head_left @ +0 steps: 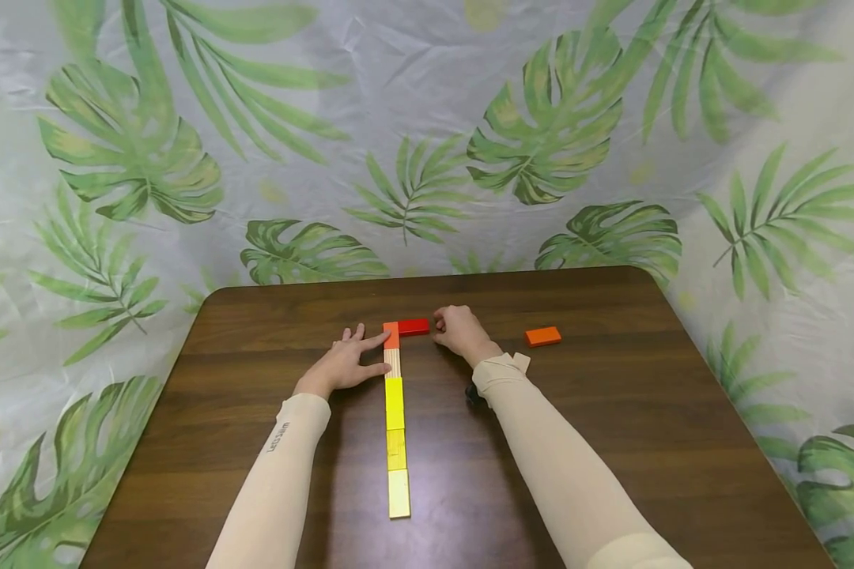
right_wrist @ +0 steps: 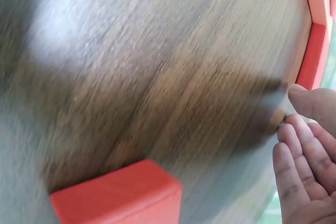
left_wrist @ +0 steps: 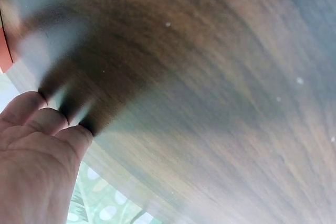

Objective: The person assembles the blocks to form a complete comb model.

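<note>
A row of flat blocks runs up the table: a pale yellow block (head_left: 399,494), a yellow block with visible grain (head_left: 396,450), a bright yellow block (head_left: 394,404), a striped pale block (head_left: 393,363) and an orange-red block (head_left: 391,336). At its far end a red block (head_left: 414,327) turns the line rightward. My left hand (head_left: 343,362) spreads beside the row, index finger touching the orange-red block and thumb at the striped one. Past the red block's right end is my right hand (head_left: 461,330), a narrow gap away. Its fingers (right_wrist: 294,174) curl loosely around nothing.
An orange block (head_left: 543,337) lies alone to the right of my right hand; the right wrist view shows a red-looking block (right_wrist: 118,195) nearby. The brown wooden table (head_left: 270,332) ends at a leaf-patterned cloth (head_left: 427,118) behind it. A small dark object (head_left: 474,394) is by the right wrist.
</note>
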`<action>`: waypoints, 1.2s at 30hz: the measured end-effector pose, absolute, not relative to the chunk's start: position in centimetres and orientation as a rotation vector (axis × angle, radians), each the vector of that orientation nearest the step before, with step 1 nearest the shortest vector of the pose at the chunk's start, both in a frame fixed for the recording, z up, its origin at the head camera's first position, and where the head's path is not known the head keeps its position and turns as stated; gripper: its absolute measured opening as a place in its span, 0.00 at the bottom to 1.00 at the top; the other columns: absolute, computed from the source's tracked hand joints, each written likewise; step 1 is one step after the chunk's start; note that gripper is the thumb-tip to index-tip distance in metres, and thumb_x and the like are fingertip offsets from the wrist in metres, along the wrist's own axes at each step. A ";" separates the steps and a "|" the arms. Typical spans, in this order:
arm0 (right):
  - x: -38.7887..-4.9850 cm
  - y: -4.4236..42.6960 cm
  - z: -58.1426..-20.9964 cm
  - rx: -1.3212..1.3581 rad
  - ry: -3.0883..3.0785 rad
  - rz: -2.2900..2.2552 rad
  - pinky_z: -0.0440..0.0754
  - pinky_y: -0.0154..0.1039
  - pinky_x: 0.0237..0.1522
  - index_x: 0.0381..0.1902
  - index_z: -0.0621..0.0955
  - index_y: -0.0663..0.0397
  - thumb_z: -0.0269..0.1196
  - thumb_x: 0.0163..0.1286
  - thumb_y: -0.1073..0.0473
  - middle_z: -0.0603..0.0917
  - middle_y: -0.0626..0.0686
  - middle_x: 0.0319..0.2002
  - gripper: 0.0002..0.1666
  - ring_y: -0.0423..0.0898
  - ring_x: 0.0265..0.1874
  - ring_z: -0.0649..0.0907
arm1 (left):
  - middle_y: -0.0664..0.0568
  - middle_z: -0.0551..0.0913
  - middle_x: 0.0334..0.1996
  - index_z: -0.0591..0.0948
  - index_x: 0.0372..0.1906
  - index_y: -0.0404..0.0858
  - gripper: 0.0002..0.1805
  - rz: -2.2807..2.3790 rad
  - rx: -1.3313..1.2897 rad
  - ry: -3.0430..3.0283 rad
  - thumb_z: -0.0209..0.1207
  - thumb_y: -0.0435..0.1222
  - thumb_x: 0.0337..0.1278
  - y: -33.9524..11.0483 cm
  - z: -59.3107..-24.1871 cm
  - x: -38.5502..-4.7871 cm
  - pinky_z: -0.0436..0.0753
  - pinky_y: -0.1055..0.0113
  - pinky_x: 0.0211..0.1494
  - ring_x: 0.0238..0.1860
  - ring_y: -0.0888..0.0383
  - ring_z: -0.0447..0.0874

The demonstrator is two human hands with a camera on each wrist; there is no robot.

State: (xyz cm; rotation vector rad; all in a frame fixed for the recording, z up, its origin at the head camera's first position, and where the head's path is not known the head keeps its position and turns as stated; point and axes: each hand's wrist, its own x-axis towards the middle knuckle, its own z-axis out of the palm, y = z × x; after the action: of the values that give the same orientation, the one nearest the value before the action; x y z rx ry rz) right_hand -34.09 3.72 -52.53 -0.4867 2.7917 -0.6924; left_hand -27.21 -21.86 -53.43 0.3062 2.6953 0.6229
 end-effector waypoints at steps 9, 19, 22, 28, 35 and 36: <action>-34.5 5.3 -52.5 -0.574 2.724 -0.747 0.86 0.46 0.65 0.68 0.82 0.66 0.71 0.74 0.65 0.89 0.61 0.58 0.26 0.55 0.59 0.88 | 0.31 0.45 0.87 0.60 0.87 0.58 0.43 0.630 0.311 2.697 0.61 0.60 0.74 -21.8 -53.4 -27.2 0.50 0.28 0.85 0.86 0.26 0.38; -34.8 7.3 -51.3 -0.671 2.652 -0.667 0.85 0.48 0.66 0.65 0.84 0.64 0.71 0.74 0.63 0.89 0.60 0.58 0.24 0.55 0.60 0.87 | 0.31 0.45 0.87 0.60 0.87 0.58 0.43 0.640 0.308 2.694 0.62 0.60 0.74 -21.9 -53.3 -27.0 0.50 0.27 0.84 0.86 0.25 0.39; -35.0 8.3 -50.7 -0.690 2.624 -0.627 0.84 0.49 0.67 0.64 0.85 0.63 0.70 0.75 0.61 0.89 0.60 0.59 0.23 0.56 0.61 0.86 | 0.31 0.44 0.87 0.60 0.87 0.58 0.43 0.645 0.310 2.695 0.62 0.60 0.74 -21.9 -53.3 -27.0 0.50 0.27 0.84 0.86 0.25 0.39; -35.3 10.9 -49.8 -0.708 2.575 -0.602 0.84 0.51 0.66 0.63 0.85 0.60 0.72 0.74 0.60 0.89 0.60 0.58 0.23 0.57 0.60 0.86 | 0.31 0.45 0.87 0.60 0.87 0.58 0.43 0.652 0.314 2.696 0.62 0.59 0.74 -21.9 -53.4 -27.0 0.50 0.26 0.84 0.86 0.25 0.39; -35.1 13.7 -48.9 -0.714 2.524 -0.618 0.85 0.52 0.64 0.62 0.87 0.60 0.76 0.68 0.61 0.90 0.60 0.57 0.25 0.57 0.58 0.87 | 0.31 0.44 0.87 0.60 0.87 0.57 0.43 0.657 0.310 2.693 0.61 0.59 0.75 -21.9 -53.4 -27.0 0.49 0.26 0.84 0.87 0.26 0.37; -34.9 14.0 -48.8 -0.712 2.515 -0.616 0.85 0.52 0.64 0.62 0.87 0.61 0.77 0.67 0.62 0.90 0.61 0.56 0.26 0.57 0.58 0.87 | 0.31 0.44 0.87 0.60 0.87 0.57 0.43 0.657 0.310 2.693 0.61 0.59 0.75 -21.9 -53.4 -27.0 0.49 0.26 0.84 0.87 0.26 0.37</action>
State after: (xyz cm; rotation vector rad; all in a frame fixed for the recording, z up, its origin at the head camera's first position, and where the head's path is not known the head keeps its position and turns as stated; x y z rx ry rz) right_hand -34.93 14.03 -48.82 -0.7120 2.5151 -0.6159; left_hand -26.98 -21.90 -53.39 0.3098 2.6927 0.6567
